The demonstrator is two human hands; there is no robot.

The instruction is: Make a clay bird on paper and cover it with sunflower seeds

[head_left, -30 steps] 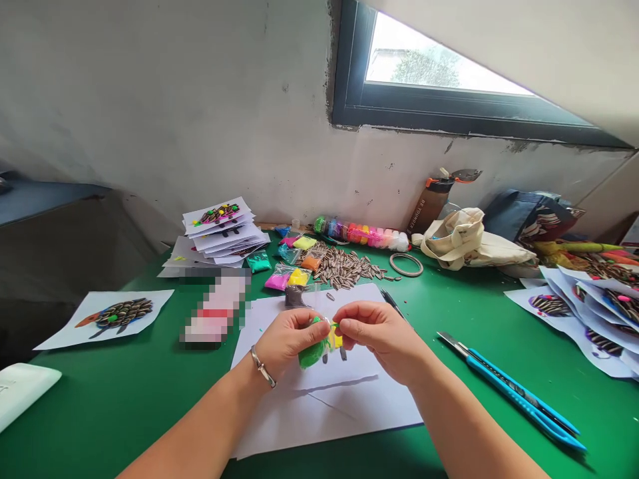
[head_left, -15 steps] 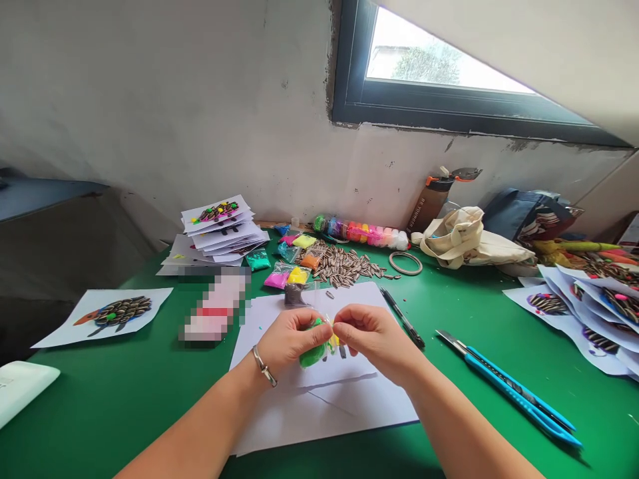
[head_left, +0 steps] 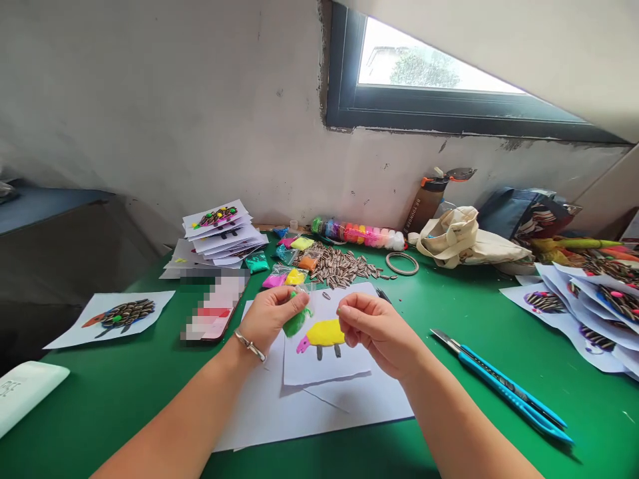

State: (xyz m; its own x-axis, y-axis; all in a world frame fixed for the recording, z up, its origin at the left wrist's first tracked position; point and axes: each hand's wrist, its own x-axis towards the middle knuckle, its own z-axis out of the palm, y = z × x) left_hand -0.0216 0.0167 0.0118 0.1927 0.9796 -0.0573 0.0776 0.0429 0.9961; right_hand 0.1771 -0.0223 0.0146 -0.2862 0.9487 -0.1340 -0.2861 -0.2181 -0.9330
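Observation:
My left hand (head_left: 273, 311) pinches a small clear bag of green clay (head_left: 295, 322) above white paper. To its right, my right hand (head_left: 365, 324) has thumb and forefinger pressed together on a tiny bit of green clay (head_left: 339, 311). Below and between the hands lies a sheet with a yellow clay animal body (head_left: 323, 332), a pink head (head_left: 302, 344) and dark grey legs; my right fingers hide its right end. Larger white sheets (head_left: 319, 419) lie beneath.
Behind the paper are sunflower seeds (head_left: 339, 266), clay bags (head_left: 274, 279) and a tape ring (head_left: 402, 263). A blue cutter (head_left: 504, 386) with its blade out lies right; a phone (head_left: 214, 309) lies left. Finished pictures (head_left: 112, 319) sit on both sides.
My hands have moved apart, the left one leftward with the green bag. The yellow animal between them has come into view. The camera view has shifted slightly.

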